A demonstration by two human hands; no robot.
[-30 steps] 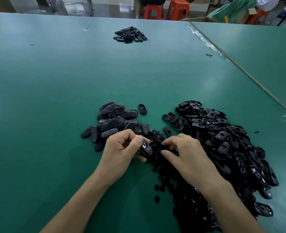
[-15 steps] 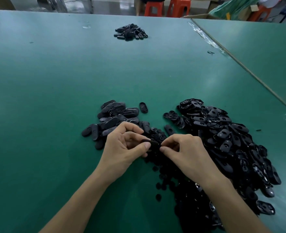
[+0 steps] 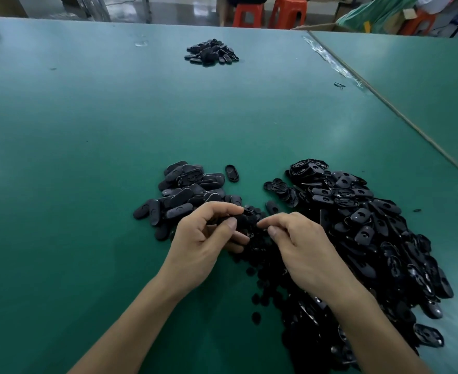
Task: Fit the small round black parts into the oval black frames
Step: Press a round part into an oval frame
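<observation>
My left hand (image 3: 206,238) grips an oval black frame (image 3: 240,221) between thumb and fingers, just above the table. My right hand (image 3: 300,244) sits close beside it with thumb and forefinger pinched together near the frame; what they hold is too small and dark to make out. Small round black parts (image 3: 257,287) lie scattered under and below both hands. A large heap of oval frames (image 3: 370,225) spreads to the right. A smaller pile of oval pieces (image 3: 184,195) lies behind my left hand.
The green table (image 3: 87,157) stretches far ahead. A single oval frame (image 3: 232,173) lies alone between the piles. Another small pile (image 3: 211,52) sits at the far middle. A second green table (image 3: 424,85) adjoins on the right, with orange stools (image 3: 271,12) beyond.
Both hands have come closer together. The frame in my left hand has turned, and my right fingertips have moved from the table's small parts up to the frame.
</observation>
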